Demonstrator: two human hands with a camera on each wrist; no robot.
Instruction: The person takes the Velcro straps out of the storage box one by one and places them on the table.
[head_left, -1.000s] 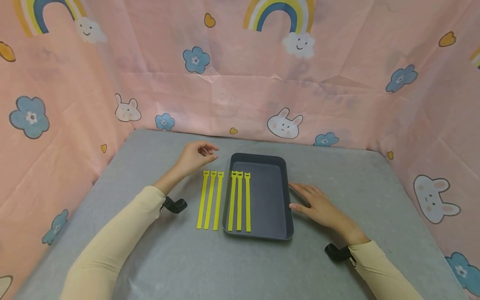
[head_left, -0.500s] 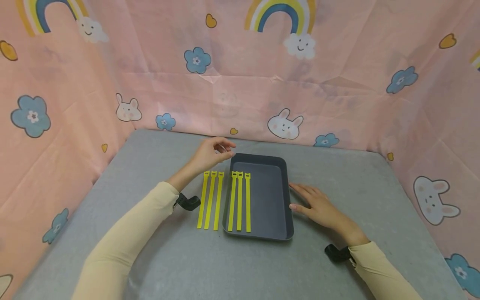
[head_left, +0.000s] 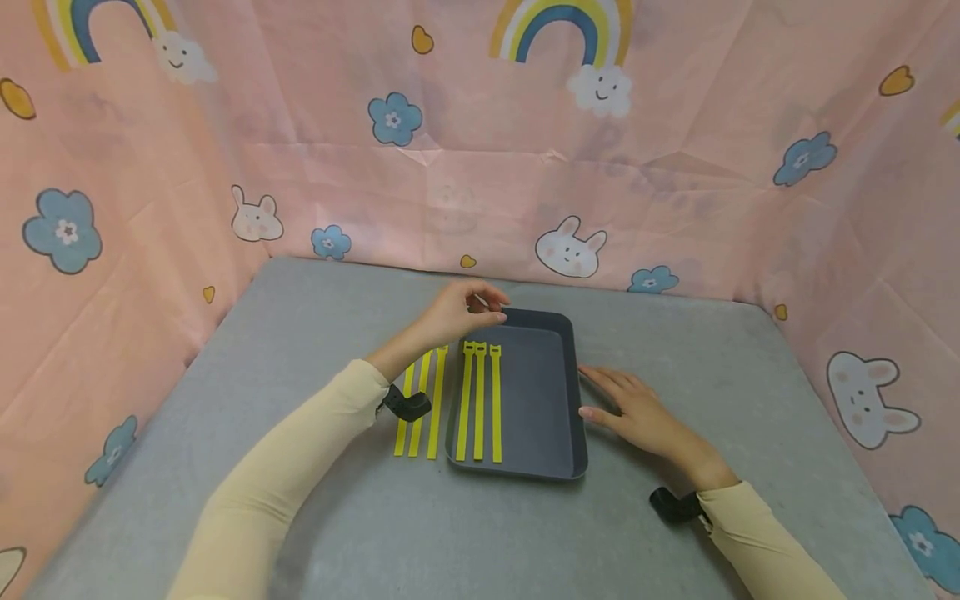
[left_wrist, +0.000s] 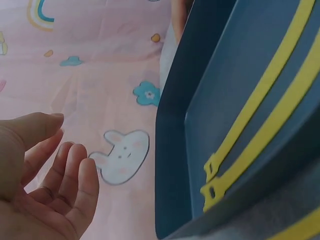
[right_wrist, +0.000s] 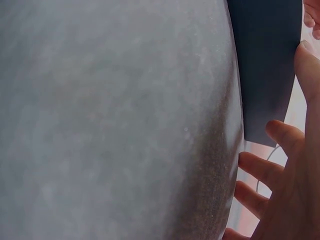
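Observation:
A dark grey rectangular tray [head_left: 536, 392] lies on the table. Inside it, along the left side, are three yellow cable-tie straps [head_left: 478, 412] with slotted heads at the far end. Three more yellow straps [head_left: 435, 417] lie side by side on the table left of the tray, partly hidden by my left forearm. My left hand [head_left: 459, 312] hovers over the tray's far left corner with loosely curved fingers and nothing held; in the left wrist view a gap separates it from the tray wall. My right hand [head_left: 641, 417] rests at the tray's right side, thumb and fingertips by its wall.
A grey cloth covers the table [head_left: 345, 517]. Pink printed curtain [head_left: 465, 200] closes off the back and both sides. Black wrist mounts [head_left: 407, 405] sit under both forearms, the left one above the loose straps.
My left hand has moved right, from the table beyond the loose straps to over the tray's far left corner. The straps, tray and right hand have stayed put.

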